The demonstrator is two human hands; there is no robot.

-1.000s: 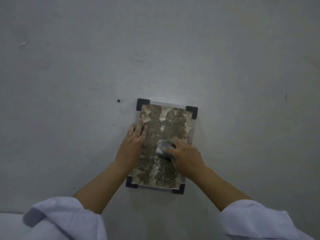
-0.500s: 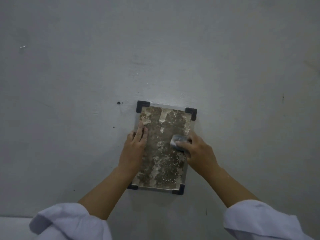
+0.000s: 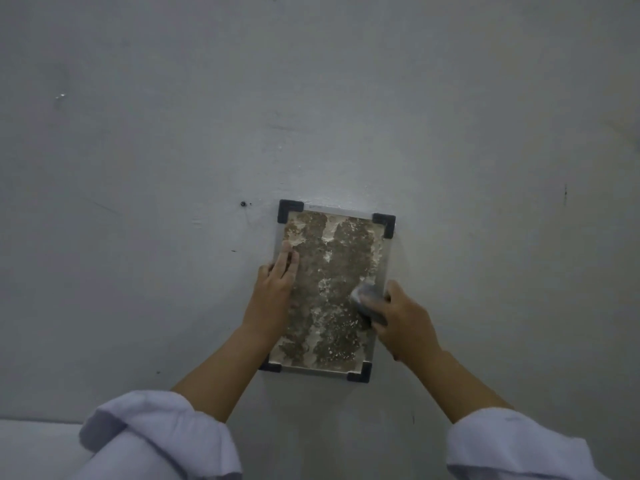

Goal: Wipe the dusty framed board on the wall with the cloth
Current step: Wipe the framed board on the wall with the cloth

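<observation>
1. While white sleeves fill the near edge, the right hand pinches a wadded grey cloth against the framed board's right edge.
2. Flat and empty, the left hand braces its left side.
3. Brown grime covers most of the board on the wall; pale streaks look wiped, so much seems left.

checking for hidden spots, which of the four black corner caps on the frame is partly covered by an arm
The bottom-left cap: the left forearm crosses over it, so only a sliver shows. The top-left, top-right and bottom-right caps show whole.
</observation>
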